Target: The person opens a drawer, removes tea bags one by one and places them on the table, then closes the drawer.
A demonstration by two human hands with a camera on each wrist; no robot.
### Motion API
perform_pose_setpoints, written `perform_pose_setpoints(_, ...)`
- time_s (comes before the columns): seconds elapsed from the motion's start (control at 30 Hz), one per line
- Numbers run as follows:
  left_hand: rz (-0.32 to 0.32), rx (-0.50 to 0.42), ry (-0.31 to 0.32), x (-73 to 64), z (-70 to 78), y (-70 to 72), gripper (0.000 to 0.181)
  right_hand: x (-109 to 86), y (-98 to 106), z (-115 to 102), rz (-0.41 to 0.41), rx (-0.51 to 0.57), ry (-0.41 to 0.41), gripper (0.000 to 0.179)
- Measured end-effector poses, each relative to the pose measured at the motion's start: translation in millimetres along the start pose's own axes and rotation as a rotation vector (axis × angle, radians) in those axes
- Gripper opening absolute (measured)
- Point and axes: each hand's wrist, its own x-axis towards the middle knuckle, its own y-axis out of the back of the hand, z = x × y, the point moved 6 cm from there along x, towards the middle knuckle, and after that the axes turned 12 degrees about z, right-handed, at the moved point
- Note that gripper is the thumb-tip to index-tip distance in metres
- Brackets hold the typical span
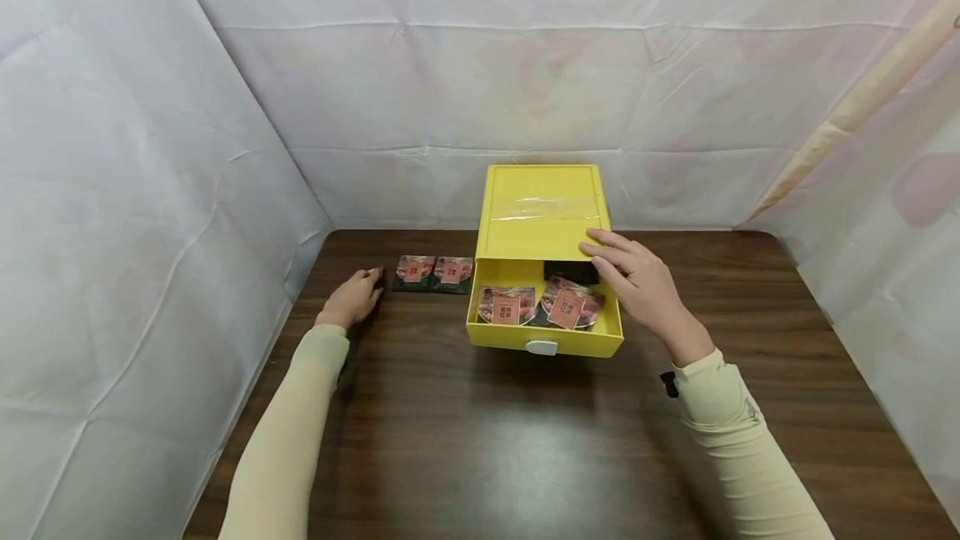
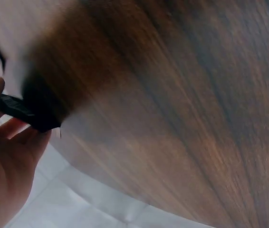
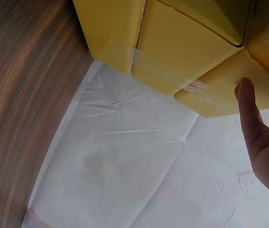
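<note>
A yellow drawer box [image 1: 545, 198] stands at the back of the table with its drawer [image 1: 498, 337] pulled out. Inside lie a tea packet [image 1: 507, 305] and a tilted tea packet [image 1: 570, 303], with dark packaging behind them, partly hidden. My right hand [image 1: 637, 280] rests on the box's front right top corner, fingers extended; in the right wrist view its thumb touches the yellow side. To the left, my left hand [image 1: 351, 300] pinches a thin dark packet [image 2: 18, 109] just above the table; its printed face is hidden. Two tea packets [image 1: 415, 272] lie side by side between that hand and the box.
The dark wood table [image 1: 450, 440] is bounded by white cloth walls [image 1: 525, 90] at the back and both sides. A pale grey pull tab [image 1: 542, 347] juts from the drawer front. A strip of clear tape [image 1: 540, 208] crosses the box top.
</note>
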Motion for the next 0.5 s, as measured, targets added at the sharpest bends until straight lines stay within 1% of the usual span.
perform_pose_setpoints(0.1,-0.064,-0.03,0.018,2.5,-2.6,-9.0,0.065,0.0,0.5,0.1,0.004,0.0,-0.003,0.032)
perform_pose_setpoints(0.17,-0.076,-0.048,0.022,3.7,-4.3,-13.3,0.071,0.0,0.6,0.5,0.006,0.0,-0.005,0.032)
perform_pose_setpoints(0.27,-0.058,-0.056,0.017,4.7,-7.4,-18.2,0.074,-0.2,0.0,0.5,0.005,0.006,-0.009,0.032)
perform_pose_setpoints(0.37,-0.029,-0.035,0.006,4.7,-10.4,-22.4,0.076,-0.2,-0.6,-0.1,0.005,0.016,-0.009,0.032)
perform_pose_setpoints(0.5,-0.027,-0.016,0.005,6.0,-12.4,-25.1,0.082,-0.4,-0.9,-0.7,0.004,0.018,-0.01,0.032)
